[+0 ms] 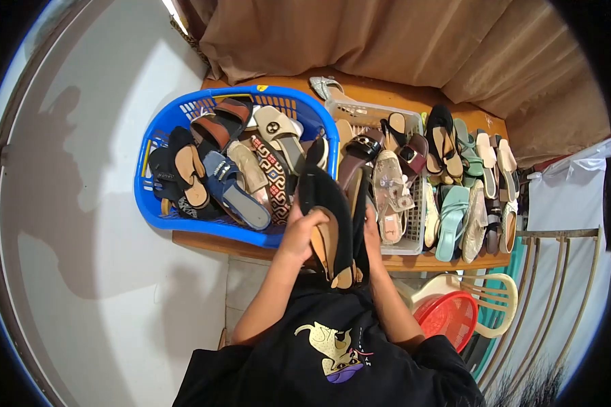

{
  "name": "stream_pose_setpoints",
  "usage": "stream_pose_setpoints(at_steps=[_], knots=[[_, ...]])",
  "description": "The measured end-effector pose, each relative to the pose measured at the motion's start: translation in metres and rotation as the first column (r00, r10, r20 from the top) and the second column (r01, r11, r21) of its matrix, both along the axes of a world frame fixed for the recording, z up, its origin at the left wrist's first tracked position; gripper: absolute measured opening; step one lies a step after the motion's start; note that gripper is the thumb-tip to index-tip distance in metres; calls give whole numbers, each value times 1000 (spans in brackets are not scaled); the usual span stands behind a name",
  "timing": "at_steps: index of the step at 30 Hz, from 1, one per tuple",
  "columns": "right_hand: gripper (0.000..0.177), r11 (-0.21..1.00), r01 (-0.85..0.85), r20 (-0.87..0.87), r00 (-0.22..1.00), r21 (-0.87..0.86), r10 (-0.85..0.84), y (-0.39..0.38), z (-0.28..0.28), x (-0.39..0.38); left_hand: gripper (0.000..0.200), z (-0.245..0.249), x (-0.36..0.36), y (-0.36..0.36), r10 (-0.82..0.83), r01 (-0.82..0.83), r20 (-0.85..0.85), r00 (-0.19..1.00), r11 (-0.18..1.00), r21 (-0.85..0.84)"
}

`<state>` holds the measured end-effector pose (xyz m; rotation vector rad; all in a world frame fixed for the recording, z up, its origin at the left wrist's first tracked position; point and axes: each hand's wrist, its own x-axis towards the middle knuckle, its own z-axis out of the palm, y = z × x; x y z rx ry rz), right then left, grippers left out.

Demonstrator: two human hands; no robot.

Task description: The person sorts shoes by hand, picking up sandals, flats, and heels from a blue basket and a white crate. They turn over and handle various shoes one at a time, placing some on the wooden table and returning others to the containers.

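Observation:
A pair of black shoes with tan insoles is held up close in front of my chest. My left hand [301,236] grips the left black shoe [337,197], its thumb on the insole and its fingers mostly hidden. Against the other black shoe [361,217], seen edge-on, my right hand [372,237] is closed along the outer side. The shoes are side by side, toes pointing away from me. Just beyond them stand a blue laundry basket [234,235] heaped with mixed sandals and slippers, and a clear plastic basket [402,247] holding more footwear.
Both baskets rest on a wooden table [478,262]. Rows of sandals, including a mint green pair [453,220], cover its right end. Behind hangs a brown curtain [360,41]. A cream plastic chair [506,305] with a red basket [448,319] stands at the lower right.

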<state>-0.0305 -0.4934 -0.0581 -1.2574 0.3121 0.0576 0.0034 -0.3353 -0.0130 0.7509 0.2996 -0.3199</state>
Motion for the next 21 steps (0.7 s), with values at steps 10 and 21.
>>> stream_pose_setpoints(at_steps=[10, 21], knots=[[23, 943, 278, -179, 934, -185, -311, -131, 10, -21, 49, -25, 10, -114, -62, 69, -92, 994, 995, 70], [42, 808, 114, 47, 993, -578, -106, -202, -34, -12, 66, -101, 24, -176, -471, -249, 271, 840, 109, 962]])
